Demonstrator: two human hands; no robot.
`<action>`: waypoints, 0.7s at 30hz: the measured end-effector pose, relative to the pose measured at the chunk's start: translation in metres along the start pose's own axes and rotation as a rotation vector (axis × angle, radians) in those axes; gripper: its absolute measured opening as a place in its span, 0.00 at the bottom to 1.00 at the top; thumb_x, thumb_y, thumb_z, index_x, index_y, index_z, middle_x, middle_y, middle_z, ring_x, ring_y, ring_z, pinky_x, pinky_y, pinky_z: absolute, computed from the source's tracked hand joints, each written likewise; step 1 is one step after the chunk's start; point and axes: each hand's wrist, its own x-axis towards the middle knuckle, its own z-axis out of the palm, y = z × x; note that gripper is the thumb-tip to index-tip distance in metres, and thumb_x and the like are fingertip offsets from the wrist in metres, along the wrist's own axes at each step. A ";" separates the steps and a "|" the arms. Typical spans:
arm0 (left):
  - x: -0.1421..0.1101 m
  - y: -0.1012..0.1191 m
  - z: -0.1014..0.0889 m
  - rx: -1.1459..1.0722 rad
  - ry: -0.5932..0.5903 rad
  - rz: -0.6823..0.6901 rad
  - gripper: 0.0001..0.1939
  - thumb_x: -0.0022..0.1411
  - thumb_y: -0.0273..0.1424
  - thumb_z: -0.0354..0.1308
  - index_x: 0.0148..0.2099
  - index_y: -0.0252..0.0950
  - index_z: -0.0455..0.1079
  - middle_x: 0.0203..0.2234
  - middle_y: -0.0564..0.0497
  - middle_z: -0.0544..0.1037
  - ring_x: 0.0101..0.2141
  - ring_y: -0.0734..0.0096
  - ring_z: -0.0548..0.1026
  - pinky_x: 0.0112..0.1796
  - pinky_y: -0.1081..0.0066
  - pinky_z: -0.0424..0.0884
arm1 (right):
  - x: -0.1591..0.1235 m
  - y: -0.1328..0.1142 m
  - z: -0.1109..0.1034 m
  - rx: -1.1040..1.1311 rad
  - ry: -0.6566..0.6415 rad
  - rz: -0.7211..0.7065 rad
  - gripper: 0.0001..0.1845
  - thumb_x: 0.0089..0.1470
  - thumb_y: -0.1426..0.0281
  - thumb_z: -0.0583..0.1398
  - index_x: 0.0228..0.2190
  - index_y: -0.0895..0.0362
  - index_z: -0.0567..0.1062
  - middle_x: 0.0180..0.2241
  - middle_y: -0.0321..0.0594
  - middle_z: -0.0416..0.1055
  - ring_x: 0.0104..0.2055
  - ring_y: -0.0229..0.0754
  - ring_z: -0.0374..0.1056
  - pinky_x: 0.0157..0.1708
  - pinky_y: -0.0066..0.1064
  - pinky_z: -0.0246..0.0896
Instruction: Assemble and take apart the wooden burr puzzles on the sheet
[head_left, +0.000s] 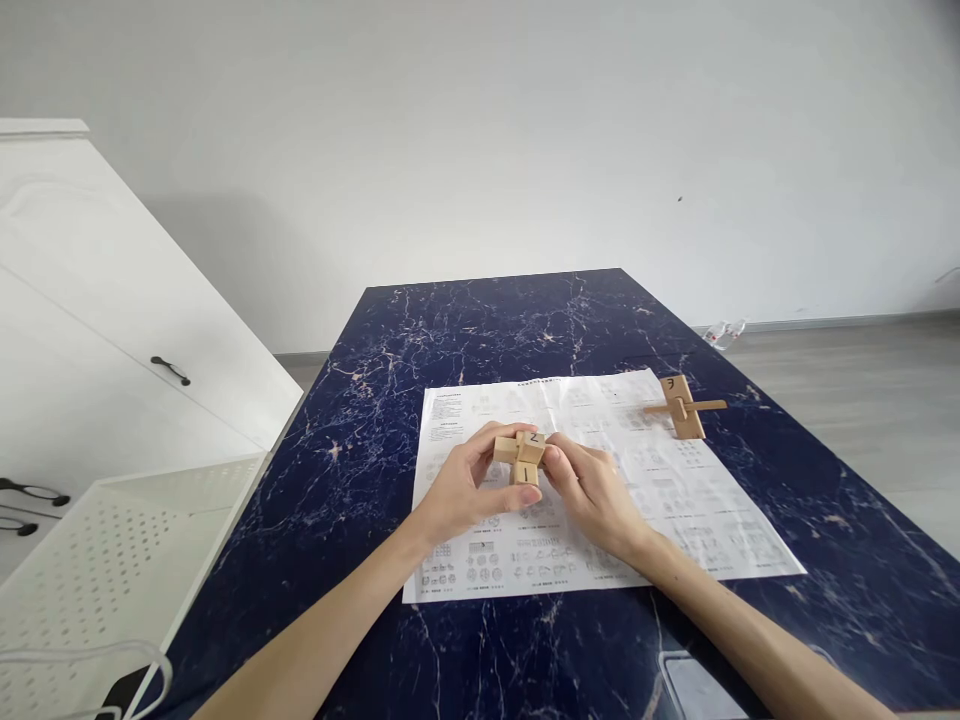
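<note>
Both my hands hold a wooden burr puzzle over a printed sheet. Its interlocked pale bars carry the marks "2" and "1" on their ends. My left hand grips it from the left, thumb at the lower end and fingers along the far side. From the right, the thumb and fingers of my right hand close on its right end; that end is mostly hidden. The instruction sheet shows small diagrams and text and lies creased on the table.
Another wooden puzzle, a plate marked "3" crossed by a stick, rests at the sheet's right edge. The dark blue marbled table reaches toward the wall. White cabinets and a perforated white bin stand left. A clear plastic item lies beyond the table's right edge.
</note>
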 end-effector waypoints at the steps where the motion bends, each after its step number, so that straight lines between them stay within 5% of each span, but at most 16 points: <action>1: 0.000 0.000 0.000 0.012 -0.005 0.016 0.30 0.58 0.43 0.76 0.61 0.47 0.76 0.53 0.46 0.75 0.56 0.54 0.74 0.60 0.53 0.68 | -0.001 0.000 0.001 0.013 -0.001 0.006 0.25 0.74 0.53 0.47 0.26 0.51 0.61 0.20 0.31 0.61 0.21 0.39 0.56 0.25 0.33 0.51; 13: 0.000 0.003 -0.004 0.229 0.013 0.129 0.37 0.52 0.37 0.80 0.63 0.51 0.74 0.52 0.46 0.74 0.53 0.54 0.73 0.56 0.53 0.72 | -0.001 -0.008 0.004 0.577 -0.245 0.369 0.34 0.68 0.39 0.51 0.22 0.51 0.55 0.20 0.28 0.45 0.22 0.36 0.39 0.22 0.33 0.37; 17: 0.001 0.005 -0.001 0.166 -0.032 0.107 0.36 0.58 0.34 0.77 0.66 0.52 0.70 0.58 0.47 0.74 0.58 0.54 0.73 0.60 0.51 0.71 | -0.002 -0.007 0.005 0.569 -0.127 0.337 0.33 0.68 0.39 0.51 0.23 0.51 0.57 0.21 0.30 0.49 0.22 0.36 0.43 0.21 0.33 0.41; 21: 0.002 0.005 0.001 0.184 -0.045 0.071 0.37 0.61 0.34 0.74 0.69 0.53 0.66 0.63 0.47 0.73 0.64 0.52 0.70 0.66 0.45 0.65 | -0.002 -0.008 0.003 0.279 0.040 0.220 0.33 0.71 0.43 0.49 0.22 0.52 0.58 0.19 0.31 0.51 0.21 0.36 0.49 0.22 0.32 0.45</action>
